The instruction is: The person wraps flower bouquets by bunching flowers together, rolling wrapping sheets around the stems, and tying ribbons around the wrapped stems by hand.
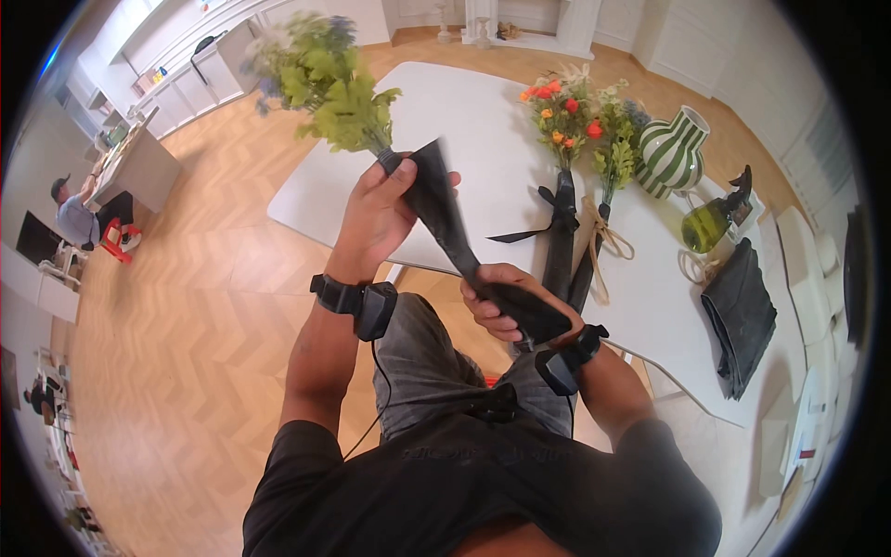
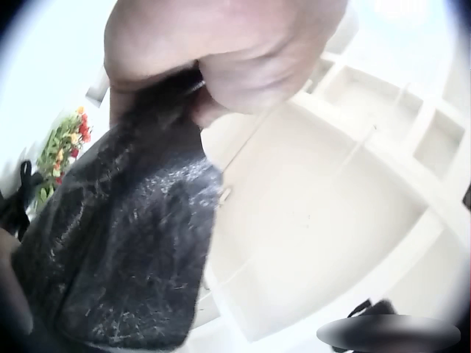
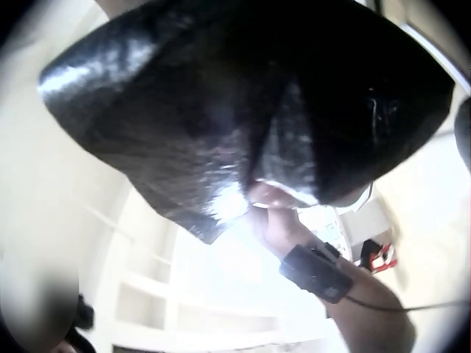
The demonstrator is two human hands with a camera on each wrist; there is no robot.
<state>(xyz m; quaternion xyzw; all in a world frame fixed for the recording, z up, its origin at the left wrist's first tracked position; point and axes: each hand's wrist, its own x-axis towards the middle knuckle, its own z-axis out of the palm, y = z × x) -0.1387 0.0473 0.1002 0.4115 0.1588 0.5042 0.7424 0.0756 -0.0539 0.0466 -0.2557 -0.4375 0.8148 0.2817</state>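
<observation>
In the head view my left hand (image 1: 379, 215) grips a bouquet (image 1: 343, 97) of green leaves with pale and bluish flowers by its stem end. The same hand pinches the top of a black wrapping sheet (image 1: 438, 206), which slants down to the right. My right hand (image 1: 501, 302) holds the sheet's lower part, fingers curled round it in front of my lap. Up close in the left wrist view, the black sheet (image 2: 140, 235) looks shiny and creased, bunched under my left hand (image 2: 221, 44). It spreads wide across the right wrist view, hiding most of the bouquet's stems.
Two wrapped bouquets, one with orange flowers (image 1: 566, 107), lie on the white table (image 1: 464, 121) to the right, tied with ribbon and twine. Beyond them are a green-striped vase (image 1: 673, 153), a green spray bottle (image 1: 707, 226) and folded black cloth (image 1: 740, 316). A seated person (image 1: 79, 209) is far left.
</observation>
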